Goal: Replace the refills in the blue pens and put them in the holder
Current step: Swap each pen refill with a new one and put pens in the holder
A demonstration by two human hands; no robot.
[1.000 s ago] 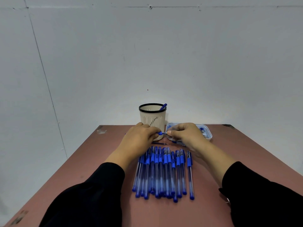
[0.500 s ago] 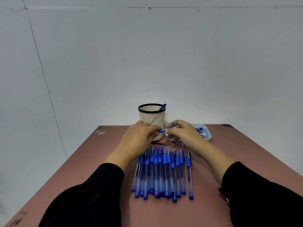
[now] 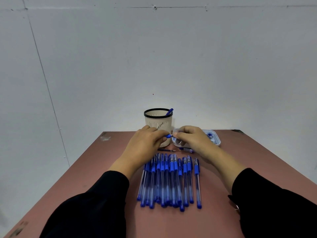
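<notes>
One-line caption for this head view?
Both hands, left hand and right hand, hold a blue pen before the holder.

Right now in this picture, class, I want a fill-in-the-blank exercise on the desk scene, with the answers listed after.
1. The cream holder has a rim coloured ____.
2. The number of pens already standing in the holder is ____.
3. The row of blue pens lies on a table coloured ____.
4. The left hand and right hand together hold a small ____ pen part.

Answers: black; one; reddish-brown; blue
</notes>
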